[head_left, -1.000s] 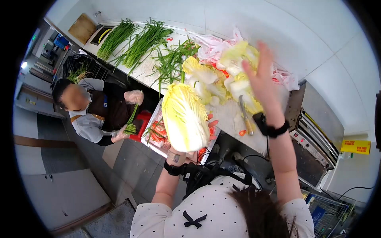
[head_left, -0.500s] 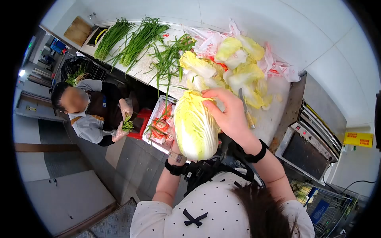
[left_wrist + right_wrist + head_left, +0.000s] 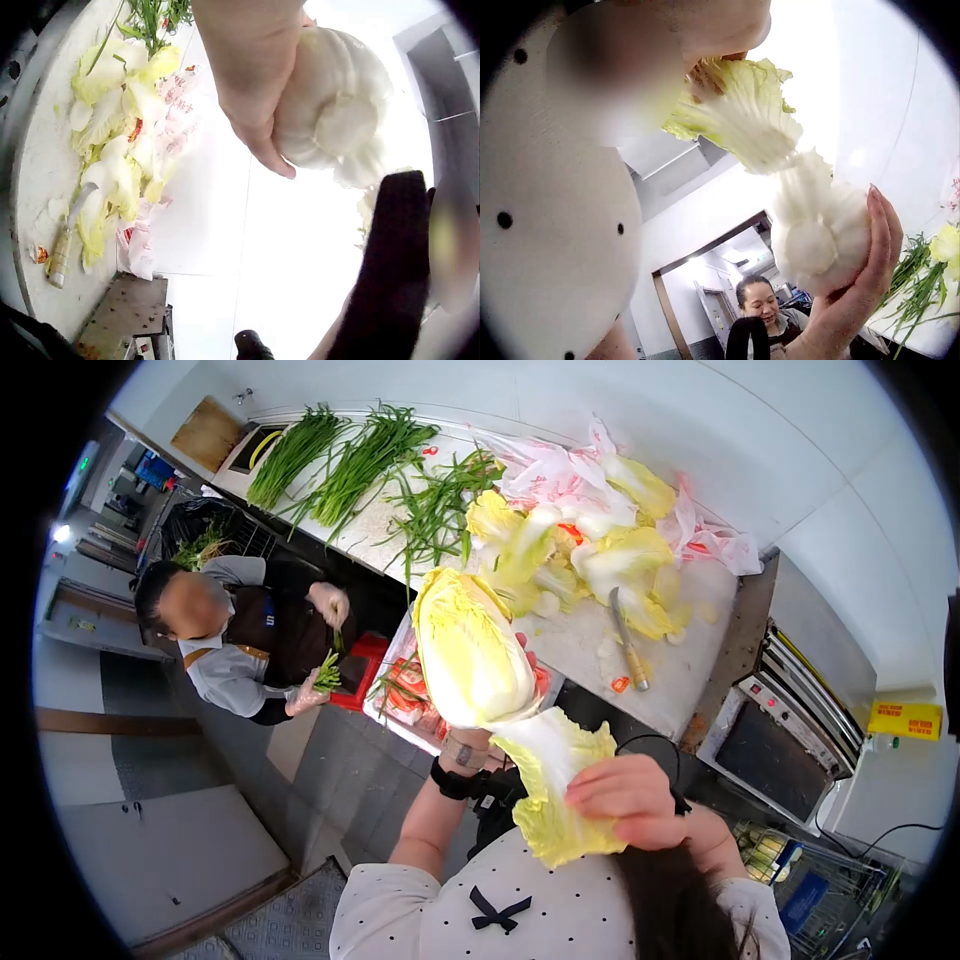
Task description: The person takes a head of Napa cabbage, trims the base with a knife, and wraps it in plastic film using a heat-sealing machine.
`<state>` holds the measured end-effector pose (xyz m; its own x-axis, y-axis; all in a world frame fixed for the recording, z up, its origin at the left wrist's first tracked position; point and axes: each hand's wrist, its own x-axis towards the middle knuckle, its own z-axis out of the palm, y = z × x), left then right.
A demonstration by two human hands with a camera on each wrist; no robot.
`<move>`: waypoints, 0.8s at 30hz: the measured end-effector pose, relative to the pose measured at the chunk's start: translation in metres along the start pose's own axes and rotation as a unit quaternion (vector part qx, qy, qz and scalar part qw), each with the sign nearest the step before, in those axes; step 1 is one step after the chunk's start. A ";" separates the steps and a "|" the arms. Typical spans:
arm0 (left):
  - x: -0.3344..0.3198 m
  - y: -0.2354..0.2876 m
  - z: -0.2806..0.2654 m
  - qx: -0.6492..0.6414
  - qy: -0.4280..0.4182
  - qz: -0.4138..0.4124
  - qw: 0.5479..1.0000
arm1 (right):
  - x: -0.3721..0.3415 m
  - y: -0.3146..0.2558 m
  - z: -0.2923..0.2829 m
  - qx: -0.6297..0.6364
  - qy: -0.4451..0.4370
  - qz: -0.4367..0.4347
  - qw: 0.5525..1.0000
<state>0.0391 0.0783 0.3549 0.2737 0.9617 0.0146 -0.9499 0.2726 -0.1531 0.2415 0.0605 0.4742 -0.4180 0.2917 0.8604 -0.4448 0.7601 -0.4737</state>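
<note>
A pale yellow and white napa cabbage (image 3: 470, 650) is held up over the counter's near edge. My left hand (image 3: 259, 82) grips it from beneath and the side, fingers curled round it; in the right wrist view the left hand (image 3: 859, 292) cups the cabbage (image 3: 810, 236) near its cut base. One outer leaf (image 3: 555, 780) is peeled down from the base end, which it still seems to touch. My right hand (image 3: 630, 800) pinches the leafy edge of that leaf, and in the right wrist view the leaf (image 3: 742, 112) stretches between the right hand (image 3: 720, 26) and the base.
Loose leaves (image 3: 630, 565), plastic bags (image 3: 560, 480), a knife (image 3: 630, 640) and green stalks (image 3: 350, 475) lie on the counter (image 3: 690, 660). A crate of red packages (image 3: 405, 690) stands below. Another person (image 3: 240, 630) holds green stalks at left; a sealing machine (image 3: 790, 730) is at right.
The right hand came down onto the cabbage top, then moved down and toward the body, pulling a leaf away from the head. The left hand has kept its grip.
</note>
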 end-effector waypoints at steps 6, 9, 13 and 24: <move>0.014 0.000 -0.002 -0.120 -0.023 0.020 0.992 | -0.011 -0.006 0.008 -0.023 -0.003 -0.041 0.999; 0.012 -0.006 0.010 -0.020 -0.027 0.037 0.999 | -0.020 -0.009 0.011 -0.004 -0.011 -0.022 1.000; 0.017 -0.013 0.017 -0.157 -0.041 0.044 0.986 | -0.026 -0.009 0.011 -0.004 -0.019 0.013 1.000; 0.025 0.013 0.009 0.028 0.115 0.274 0.955 | -0.047 -0.008 0.024 -0.031 0.039 -0.047 0.998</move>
<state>0.0321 0.1064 0.3619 -0.2459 0.9306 -0.2712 -0.9650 -0.2615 -0.0223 0.2453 0.0267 0.4324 -0.3129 0.2591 0.9137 -0.4291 0.8197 -0.3794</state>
